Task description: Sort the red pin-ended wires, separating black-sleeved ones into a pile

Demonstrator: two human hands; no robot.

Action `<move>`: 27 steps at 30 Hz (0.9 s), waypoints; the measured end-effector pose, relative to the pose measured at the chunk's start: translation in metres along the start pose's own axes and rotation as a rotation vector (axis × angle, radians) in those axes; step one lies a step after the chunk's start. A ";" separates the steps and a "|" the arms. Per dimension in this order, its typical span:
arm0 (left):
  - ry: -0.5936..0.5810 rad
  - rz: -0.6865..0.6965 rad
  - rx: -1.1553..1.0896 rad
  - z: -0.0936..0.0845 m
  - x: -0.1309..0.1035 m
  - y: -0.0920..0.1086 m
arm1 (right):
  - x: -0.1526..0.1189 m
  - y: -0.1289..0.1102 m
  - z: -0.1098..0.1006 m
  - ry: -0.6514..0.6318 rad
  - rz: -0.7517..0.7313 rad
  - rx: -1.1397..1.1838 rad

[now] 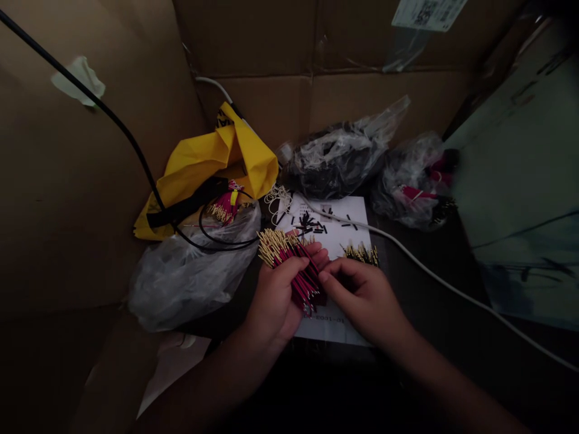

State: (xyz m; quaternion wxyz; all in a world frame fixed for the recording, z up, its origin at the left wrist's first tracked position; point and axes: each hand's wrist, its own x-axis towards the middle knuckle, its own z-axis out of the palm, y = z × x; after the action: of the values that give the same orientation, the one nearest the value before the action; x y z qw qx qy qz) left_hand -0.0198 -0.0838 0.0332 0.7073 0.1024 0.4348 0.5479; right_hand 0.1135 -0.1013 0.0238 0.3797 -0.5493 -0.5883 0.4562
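My left hand (275,295) is closed around a thick bundle of red wires (304,278), its thumb laid across them. Gold-coloured metal tips fan out at the bundle's upper left end, and the cut ends point down. Beside it on the right, my right hand (364,295) has thumb and forefinger pinched together close to my left fingertips. Whatever lies in that pinch is too small to make out. Under both hands is a printed white paper sheet (312,330). On it lie short black tube pieces (310,223) and a bunch of black wires with gold tips (360,253).
A yellow bag (194,160) and a clear plastic bag (194,271) lie left, with another red wire bundle (225,208). Plastic bags (339,157) stand behind. A grey cable (420,259) crosses the sheet rightward; a black cable (122,126) hangs left. Cardboard walls (271,42) enclose the space.
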 end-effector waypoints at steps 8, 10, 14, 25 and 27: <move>0.037 -0.014 0.028 0.001 0.000 0.000 | -0.002 -0.001 0.001 0.040 -0.112 -0.105; 0.053 0.007 0.028 0.001 -0.001 0.000 | -0.001 0.002 0.002 -0.039 -0.030 -0.050; 0.095 0.043 -0.007 -0.001 0.000 0.007 | -0.006 0.003 0.000 -0.189 0.083 0.015; 0.190 0.119 -0.053 -0.021 0.001 0.035 | -0.017 0.005 -0.020 -0.005 0.006 -0.770; 0.166 0.107 -0.047 -0.020 -0.002 0.032 | -0.013 0.006 -0.015 -0.034 0.005 -0.889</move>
State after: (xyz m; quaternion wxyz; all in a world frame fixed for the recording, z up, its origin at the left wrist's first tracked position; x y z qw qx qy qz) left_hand -0.0560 -0.0802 0.0424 0.6408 0.0632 0.4729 0.6015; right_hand 0.1311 -0.1129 0.0229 0.0959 -0.6532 -0.7319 0.1688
